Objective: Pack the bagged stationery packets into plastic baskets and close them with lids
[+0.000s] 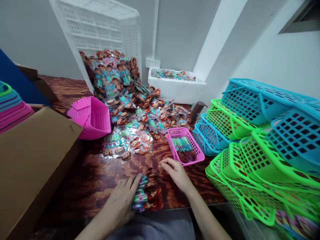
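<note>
My left hand [121, 201] lies on the left side of a small stack of cartoon-figure packets [149, 193] at the table's near edge, fingers stretched along it. My right hand [175, 171] rests on the table just right of the stack, fingers slightly curled, holding nothing I can see. Just beyond it stands a small pink basket [197, 152] with packets inside. A large heap of the same packets [135, 110] spreads across the middle of the table.
A stack of pink baskets [92, 116] sits left of the heap, a cardboard box [32, 156] at the near left. Green baskets [250, 173] and blue baskets [265, 103] pile up on the right. A tilted white crate [100, 26] and a white bin [175, 86] stand behind.
</note>
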Demonstrator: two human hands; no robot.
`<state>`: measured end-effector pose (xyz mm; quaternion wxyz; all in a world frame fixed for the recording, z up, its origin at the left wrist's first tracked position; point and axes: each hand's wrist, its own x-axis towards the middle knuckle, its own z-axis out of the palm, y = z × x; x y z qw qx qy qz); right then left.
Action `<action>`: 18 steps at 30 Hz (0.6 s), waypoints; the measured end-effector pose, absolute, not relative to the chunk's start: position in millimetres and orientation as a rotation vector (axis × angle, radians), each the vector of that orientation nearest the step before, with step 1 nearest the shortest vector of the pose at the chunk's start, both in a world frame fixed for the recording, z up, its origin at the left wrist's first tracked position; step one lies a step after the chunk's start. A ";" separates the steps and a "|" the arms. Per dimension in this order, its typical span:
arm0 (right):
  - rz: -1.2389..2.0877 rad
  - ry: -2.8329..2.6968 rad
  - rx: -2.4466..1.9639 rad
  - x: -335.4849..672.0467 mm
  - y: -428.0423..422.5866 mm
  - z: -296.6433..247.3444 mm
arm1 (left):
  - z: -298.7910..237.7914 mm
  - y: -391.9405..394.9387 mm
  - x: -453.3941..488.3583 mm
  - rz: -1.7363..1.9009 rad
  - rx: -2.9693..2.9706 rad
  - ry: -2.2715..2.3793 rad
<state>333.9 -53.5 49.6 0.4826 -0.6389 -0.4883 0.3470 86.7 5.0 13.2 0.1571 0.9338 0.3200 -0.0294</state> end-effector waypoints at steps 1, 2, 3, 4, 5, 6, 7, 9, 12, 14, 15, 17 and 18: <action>0.747 -1.180 -1.587 338.9 -60.8 53.1 | 14.6 5.1 87.9 -0.093 2.666 0.930; 0.624 -1.182 -1.624 345.0 -67.3 57.0 | 16.4 5.5 88.9 -0.092 2.656 0.946; 0.490 -1.188 -1.669 352.5 -72.4 61.1 | 18.4 5.9 89.8 -0.078 2.646 0.964; 0.365 -1.197 -1.720 361.6 -75.7 65.1 | 20.6 6.3 90.8 -0.055 2.633 0.984; 0.264 -1.212 -1.784 371.9 -76.7 68.8 | 22.7 6.5 91.8 -0.026 2.619 1.007; 0.196 -1.242 -1.863 383.3 -75.0 71.8 | 24.6 6.3 93.0 0.003 2.605 1.029; 0.164 -1.289 -1.953 394.9 -70.7 74.1 | 26.1 5.9 94.3 0.031 2.592 1.050; 0.206 -1.418 -2.165 416.4 -55.4 75.5 | 27.9 4.5 96.9 0.070 2.571 1.083; 0.489 -1.637 -2.408 436.1 -28.5 69.9 | 27.9 4.9 98.6 0.125 2.509 1.097; 0.653 -1.732 -2.416 439.4 -17.4 63.4 | 28.0 9.2 98.1 0.211 2.378 1.115; 0.695 -1.766 -2.386 438.5 -14.9 60.2 | 28.9 12.3 98.1 0.273 2.268 1.138; 0.725 -1.801 -2.325 433.3 -14.9 55.4 | 34.1 18.8 99.9 0.424 1.948 1.195; 0.730 -1.804 -2.303 429.7 -16.2 54.0 | 38.9 21.2 102.4 0.489 1.749 1.196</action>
